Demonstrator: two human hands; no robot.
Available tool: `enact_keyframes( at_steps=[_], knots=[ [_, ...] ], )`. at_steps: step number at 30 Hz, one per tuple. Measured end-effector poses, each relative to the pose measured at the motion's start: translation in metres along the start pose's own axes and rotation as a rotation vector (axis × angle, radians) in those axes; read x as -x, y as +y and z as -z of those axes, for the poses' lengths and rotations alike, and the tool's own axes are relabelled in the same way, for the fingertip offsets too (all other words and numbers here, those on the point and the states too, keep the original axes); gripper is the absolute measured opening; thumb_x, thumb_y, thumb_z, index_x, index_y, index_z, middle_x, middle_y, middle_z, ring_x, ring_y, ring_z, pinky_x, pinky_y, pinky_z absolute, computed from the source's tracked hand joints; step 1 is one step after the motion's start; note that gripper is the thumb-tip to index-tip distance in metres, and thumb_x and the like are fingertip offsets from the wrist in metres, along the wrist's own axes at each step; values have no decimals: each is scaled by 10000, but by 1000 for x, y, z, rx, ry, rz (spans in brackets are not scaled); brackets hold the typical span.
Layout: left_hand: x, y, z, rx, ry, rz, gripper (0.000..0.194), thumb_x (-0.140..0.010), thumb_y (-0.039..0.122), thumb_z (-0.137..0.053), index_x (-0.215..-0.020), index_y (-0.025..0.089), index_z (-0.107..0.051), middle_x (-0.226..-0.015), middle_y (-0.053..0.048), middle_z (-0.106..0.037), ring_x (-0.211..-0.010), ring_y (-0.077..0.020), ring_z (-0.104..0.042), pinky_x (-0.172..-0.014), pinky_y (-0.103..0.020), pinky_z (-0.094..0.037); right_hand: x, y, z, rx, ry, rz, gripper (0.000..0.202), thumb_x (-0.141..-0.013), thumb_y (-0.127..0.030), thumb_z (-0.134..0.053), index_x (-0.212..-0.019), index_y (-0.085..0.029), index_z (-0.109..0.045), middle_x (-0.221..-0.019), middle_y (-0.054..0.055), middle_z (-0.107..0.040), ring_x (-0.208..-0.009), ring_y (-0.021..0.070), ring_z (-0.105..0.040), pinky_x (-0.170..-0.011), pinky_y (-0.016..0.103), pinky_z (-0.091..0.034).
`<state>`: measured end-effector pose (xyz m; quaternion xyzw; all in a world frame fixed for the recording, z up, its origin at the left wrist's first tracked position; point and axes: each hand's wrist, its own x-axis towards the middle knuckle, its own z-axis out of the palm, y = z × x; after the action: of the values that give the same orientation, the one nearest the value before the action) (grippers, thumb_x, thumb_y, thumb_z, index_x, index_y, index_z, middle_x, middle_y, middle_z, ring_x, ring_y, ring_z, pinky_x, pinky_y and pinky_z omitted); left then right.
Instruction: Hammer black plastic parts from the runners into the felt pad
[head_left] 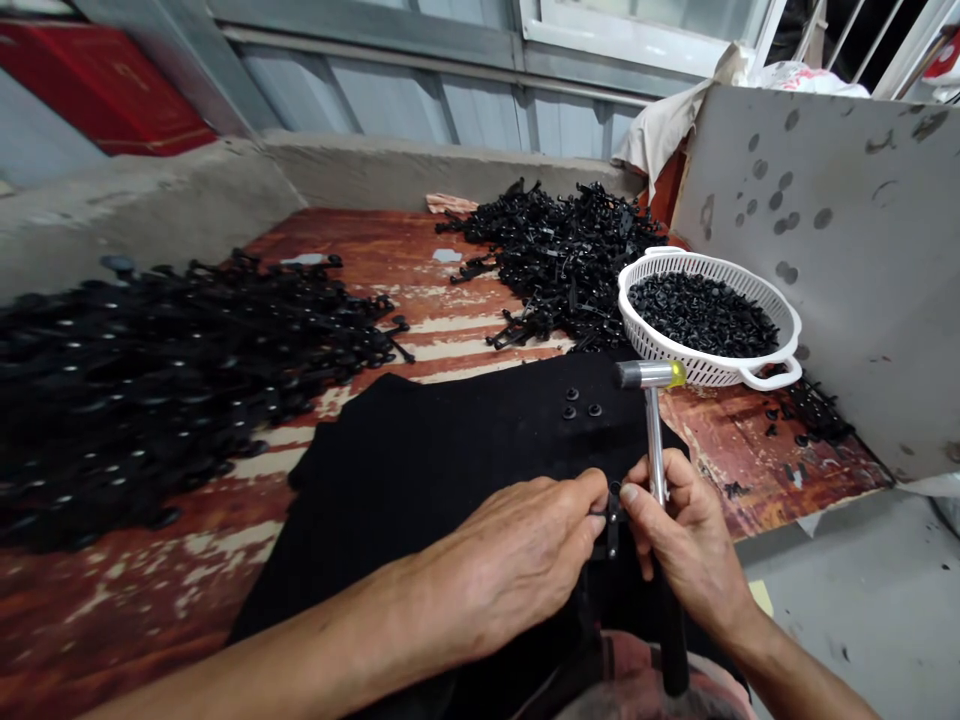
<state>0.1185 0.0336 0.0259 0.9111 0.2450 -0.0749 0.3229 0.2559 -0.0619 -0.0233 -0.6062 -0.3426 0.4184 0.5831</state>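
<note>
My right hand (694, 535) is closed around the shaft of a small hammer (655, 430). The hammer stands upright, its head at the top with one dark face and one yellow face, and its black grip hangs below my hand. My left hand (532, 545) pinches a small black plastic part (613, 530) with shiny metal dots. The thumb and finger of my right hand also meet at this part's upper end. A black cloth (435, 450) lies under both hands, with 3 round black caps (570, 412) on it just beyond them.
A white plastic basket (712, 372) full of small black caps sits at the right. Heaps of black parts lie at the left (165, 380) and the back (562, 250) of the worn red-brown table (442, 300). A spotted grey panel (832, 230) rises along the right side.
</note>
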Motion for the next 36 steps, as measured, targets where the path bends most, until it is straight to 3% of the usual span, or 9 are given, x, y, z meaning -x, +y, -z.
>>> enact_keyframes(
  at_steps=[6,12,17,24,36],
  knots=[
    [-10,0,9,19,77,169,237,-901,304,-254,-757,230,-428,-653,15,-487,-597,-156,-477,-605,-297,-330,1,-2,1,-18,-10,-20,238,-878,-429,-596,-922,-198,-553,-490,-115,-466,-342,41,-383,-327,130,-315],
    [-25,-51,35,73,353,139,297,-895,410,-302,-725,218,-452,-640,31,-430,-598,-139,-422,-588,-276,-321,0,-3,4,-84,4,-14,342,-888,-540,-570,-963,-211,-515,-540,-92,-544,-340,34,-402,-337,128,-314],
    [-36,-74,41,80,310,92,334,-899,431,-327,-718,205,-494,-661,29,-458,-622,-140,-434,-597,-276,-332,0,0,4,-94,5,-24,350,-882,-544,-589,-968,-214,-511,-519,-96,-530,-346,41,-403,-341,129,-320],
    [-42,-70,43,5,246,64,319,-895,388,-325,-739,203,-531,-683,10,-522,-658,-156,-478,-645,-290,-361,2,-3,5,-78,-10,-56,341,-894,-536,-578,-957,-207,-518,-486,-102,-509,-343,43,-400,-353,141,-317],
    [-41,-74,39,146,313,89,107,-883,327,-392,-859,228,-421,-605,72,-451,-572,-119,-398,-586,-261,-330,4,-2,4,-103,0,-89,292,-893,-491,-603,-951,-214,-533,-476,-104,-491,-354,46,-394,-360,141,-314]
  ],
)
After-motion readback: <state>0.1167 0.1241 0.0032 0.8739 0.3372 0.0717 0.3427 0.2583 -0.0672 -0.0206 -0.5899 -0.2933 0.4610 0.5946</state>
